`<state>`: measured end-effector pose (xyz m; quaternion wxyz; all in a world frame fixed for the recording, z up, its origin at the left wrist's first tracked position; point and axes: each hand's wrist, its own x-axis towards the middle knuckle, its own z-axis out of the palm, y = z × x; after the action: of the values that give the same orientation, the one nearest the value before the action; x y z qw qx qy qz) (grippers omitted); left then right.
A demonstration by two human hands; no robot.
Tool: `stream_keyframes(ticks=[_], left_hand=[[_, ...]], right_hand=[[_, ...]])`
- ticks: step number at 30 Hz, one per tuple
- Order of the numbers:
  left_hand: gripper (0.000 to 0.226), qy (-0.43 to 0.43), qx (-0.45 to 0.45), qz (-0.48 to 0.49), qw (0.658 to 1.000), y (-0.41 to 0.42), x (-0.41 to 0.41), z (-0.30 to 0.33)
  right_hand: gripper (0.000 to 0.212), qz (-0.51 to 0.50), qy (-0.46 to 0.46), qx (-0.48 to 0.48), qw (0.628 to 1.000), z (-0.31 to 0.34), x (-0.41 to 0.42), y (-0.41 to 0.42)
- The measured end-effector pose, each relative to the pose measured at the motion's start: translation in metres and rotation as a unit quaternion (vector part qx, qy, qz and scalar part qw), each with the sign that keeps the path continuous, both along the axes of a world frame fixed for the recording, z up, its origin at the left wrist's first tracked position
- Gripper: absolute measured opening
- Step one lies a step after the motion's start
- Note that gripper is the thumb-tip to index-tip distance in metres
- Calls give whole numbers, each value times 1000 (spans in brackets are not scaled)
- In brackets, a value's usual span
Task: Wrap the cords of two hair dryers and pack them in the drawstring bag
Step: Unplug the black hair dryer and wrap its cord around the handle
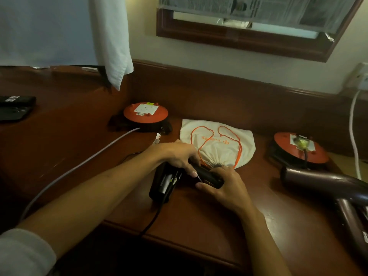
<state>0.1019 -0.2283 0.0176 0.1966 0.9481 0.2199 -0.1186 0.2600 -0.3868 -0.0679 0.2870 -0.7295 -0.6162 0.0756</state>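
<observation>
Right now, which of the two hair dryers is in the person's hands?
The black hair dryer at the desk's middle: the left hand and right hand both grip it. The dark brown hair dryer lies untouched at the right.

Cream bag, orange drawstring, black dryer
</observation>
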Motion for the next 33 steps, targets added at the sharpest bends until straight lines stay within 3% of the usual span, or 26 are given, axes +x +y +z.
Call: stream_keyframes(ticks=[3, 5, 8, 10, 14, 18, 25, 27, 30, 33], left_hand=[[42, -26, 19, 12, 999, 5, 1, -8], [40, -48, 21, 29, 998, 7, 2, -11], [38, -95, 13, 76, 992, 12, 1, -11], [40, -122, -20, 103, 987, 16, -2, -13], [37, -213, -113, 142, 960, 23, -13, -21], [42, -225, -134, 142, 955, 27, -20, -25], [43, -229, -155, 124, 953, 18, -25, -19], [39, -261, -190, 131, 937, 19, -29, -19], [39, -310, -243, 138, 909, 14, -38, -21], [44, -310, -242, 115, 912, 5, -44, -26]], right_hand=[[61, -67, -57, 143, 986, 8, -5, -3], [52, -88, 20, 232, 969, 14, -28, -14], [52, -27, 177, 157, 971, 10, -89, -29], [49, -20, 214, 90, 972, 0, -119, -31], [21, -37, 293, 57, 954, -1, -119, -24], [18, 37, 506, 18, 862, 15, -97, -46], [26, 62, 672, -39, 737, 27, -39, -72], [27, 66, 648, -74, 755, 26, -27, -74], [33, 26, 547, -132, 826, 24, -5, -61], [31, -14, 470, -148, 870, 28, 15, -40]])
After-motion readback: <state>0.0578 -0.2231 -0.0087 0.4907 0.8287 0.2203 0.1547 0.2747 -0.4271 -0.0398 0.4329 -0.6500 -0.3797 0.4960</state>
